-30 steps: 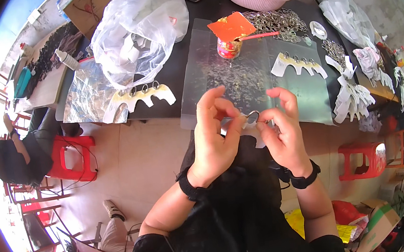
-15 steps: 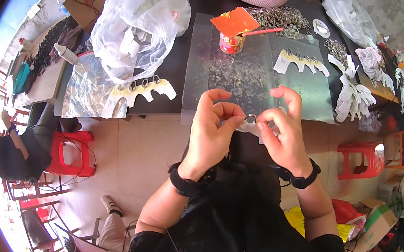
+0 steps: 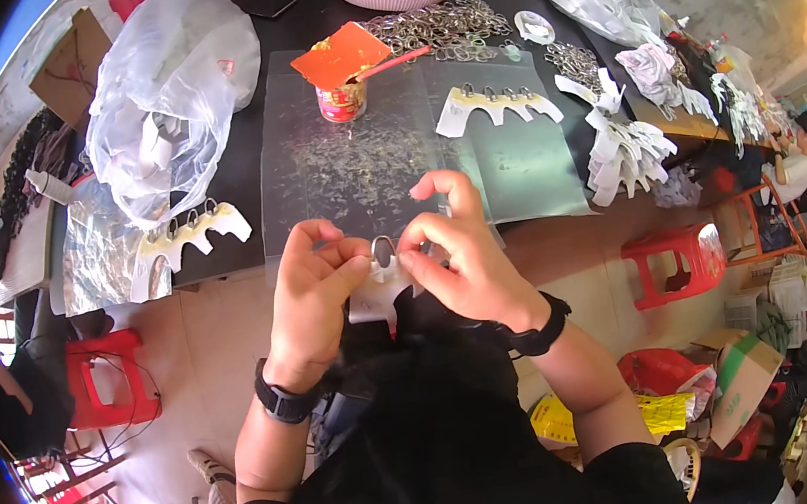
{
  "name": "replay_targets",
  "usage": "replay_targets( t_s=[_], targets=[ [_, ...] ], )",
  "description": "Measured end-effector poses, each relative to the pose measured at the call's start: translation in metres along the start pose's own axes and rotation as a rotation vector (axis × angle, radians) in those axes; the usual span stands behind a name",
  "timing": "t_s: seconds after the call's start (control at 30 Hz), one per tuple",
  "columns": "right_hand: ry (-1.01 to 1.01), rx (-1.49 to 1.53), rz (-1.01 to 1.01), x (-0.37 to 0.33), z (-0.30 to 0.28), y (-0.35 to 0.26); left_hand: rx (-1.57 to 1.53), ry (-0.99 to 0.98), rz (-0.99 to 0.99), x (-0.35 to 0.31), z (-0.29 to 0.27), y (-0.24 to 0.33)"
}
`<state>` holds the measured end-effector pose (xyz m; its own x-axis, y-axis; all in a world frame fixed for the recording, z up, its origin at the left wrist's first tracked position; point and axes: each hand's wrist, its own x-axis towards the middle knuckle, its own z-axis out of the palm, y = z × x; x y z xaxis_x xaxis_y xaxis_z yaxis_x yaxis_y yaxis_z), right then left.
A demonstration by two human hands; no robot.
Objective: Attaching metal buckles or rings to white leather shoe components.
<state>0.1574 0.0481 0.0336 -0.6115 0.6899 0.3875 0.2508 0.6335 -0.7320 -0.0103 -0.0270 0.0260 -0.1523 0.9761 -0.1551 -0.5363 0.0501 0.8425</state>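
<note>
Dark table, two ringed strips; left fingers, right fingers in a pinch on one white piece (one ring).

the left hand and right hand face each other closely, thumbs and fingers pinched. both bare forearms slant inward.

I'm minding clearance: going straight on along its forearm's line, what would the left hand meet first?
Probably the clear sheet; if the left hand passes above that, the red can seems next in line. Depth is unclear.
</note>
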Motion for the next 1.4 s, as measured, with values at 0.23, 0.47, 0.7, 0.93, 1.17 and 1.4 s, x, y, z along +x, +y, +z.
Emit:
replay_targets(
  t_s=[0.23,0.47,0.7,0.93,1.17,1.4],
  targets=[
    [-0.016,0.016,-0.002,0.002,-0.007,0.0,-0.158,0.026,-0.057,0.001,0.007,0.0],
    [-0.013,0.058,-0.072,0.001,-0.009,-0.006,-0.193,-0.018,-0.041,-0.001,0.003,-0.002],
    [-0.001,0.043,-0.032,0.001,-0.005,-0.006,-0.214,-0.059,-0.017,0.001,-0.002,-0.009],
    [-0.006,-0.041,-0.026,0.0,-0.005,-0.003,-0.009,-0.038,0.056,0.0,0.005,-0.007],
    [-0.059,-0.023,0.006,-0.004,-0.006,-0.003,-0.079,-0.03,-0.033,0.004,0.0,-0.012],
    [-0.252,0.045,-0.015,0.005,-0.017,-0.003,-0.139,-0.071,-0.164,0.01,-0.014,-0.009]
  ],
)
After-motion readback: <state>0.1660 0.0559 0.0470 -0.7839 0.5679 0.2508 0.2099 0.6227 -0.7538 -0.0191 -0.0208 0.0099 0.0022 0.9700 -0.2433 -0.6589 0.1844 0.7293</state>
